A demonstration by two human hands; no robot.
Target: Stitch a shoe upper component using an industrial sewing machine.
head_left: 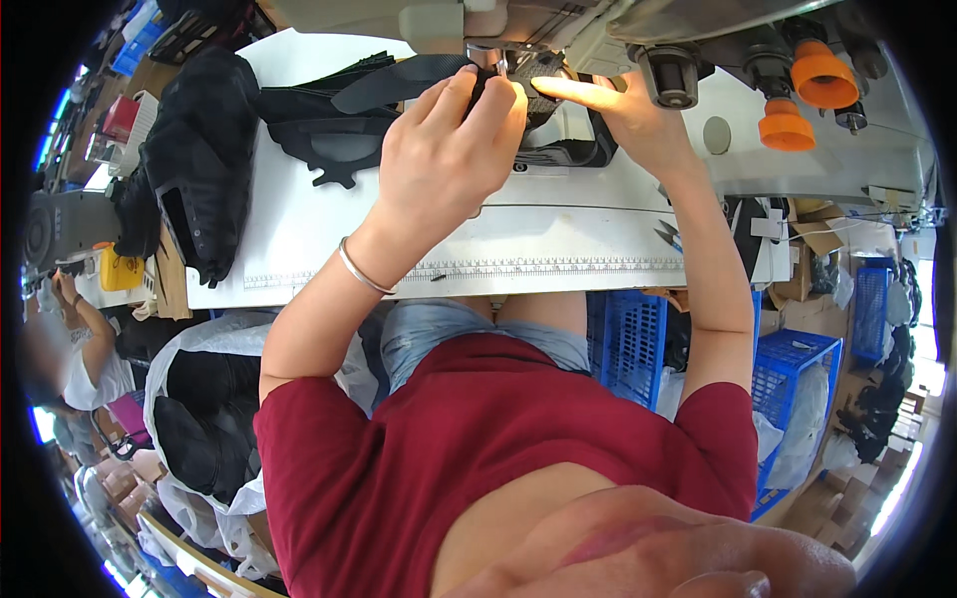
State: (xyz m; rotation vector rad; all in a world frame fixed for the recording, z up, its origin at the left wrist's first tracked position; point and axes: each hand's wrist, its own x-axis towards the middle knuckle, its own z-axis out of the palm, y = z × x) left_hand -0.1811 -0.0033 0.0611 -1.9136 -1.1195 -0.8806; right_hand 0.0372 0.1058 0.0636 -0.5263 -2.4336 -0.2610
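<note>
My left hand [449,145] bunches its fingertips at the black cloth [539,110] under the sewing machine [598,55], though what they pinch I can't tell; my right hand [646,125] spreads, forefinger out along the cloth, probably steadying it flat

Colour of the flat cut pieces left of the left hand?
Flat cut pieces: black to dark grey, head view.

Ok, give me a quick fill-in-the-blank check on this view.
1. A bracelet circles the person's ____ forearm.
2. The left hand and right hand are at black material over a ____ table.
3. The two cone-shaped fittings at upper right are ____.

Missing words: left; white; orange.
</note>
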